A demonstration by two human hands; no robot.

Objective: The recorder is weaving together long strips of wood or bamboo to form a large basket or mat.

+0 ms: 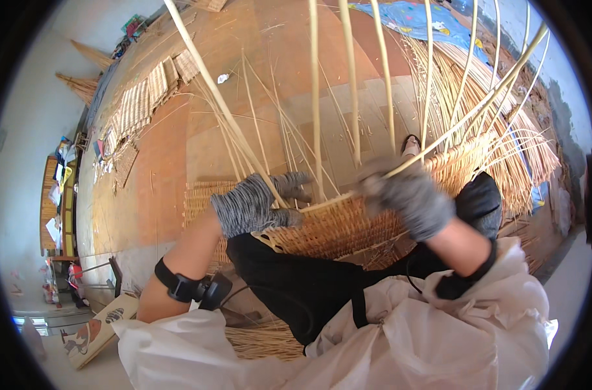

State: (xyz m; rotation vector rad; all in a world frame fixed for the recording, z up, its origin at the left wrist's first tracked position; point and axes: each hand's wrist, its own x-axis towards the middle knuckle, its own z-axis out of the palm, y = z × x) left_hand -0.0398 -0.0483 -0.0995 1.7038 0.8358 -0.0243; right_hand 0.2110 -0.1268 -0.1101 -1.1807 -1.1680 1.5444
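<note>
At centre frame, the rim of a woven wicker basket wall [348, 227] is set lengthwise, left to right, between the left hand [251, 205] and right hand [414, 200], both gloved in grey; the left's fingers and thumb are parted at the foot of a leaning stake [225, 110]; the right is blurred, its grip cannot be told; nearer to it, a long pale rod [468, 122] is angled toward the upper right.

From the person's head, the left fisheye camera of a pair looked steeply down and forward over the white garment [465, 325] along the lower edge, the left hand [260, 203] and right hand [409, 200] close at mid-frame, the floor [162, 188] farther off toward the upper left.
</note>
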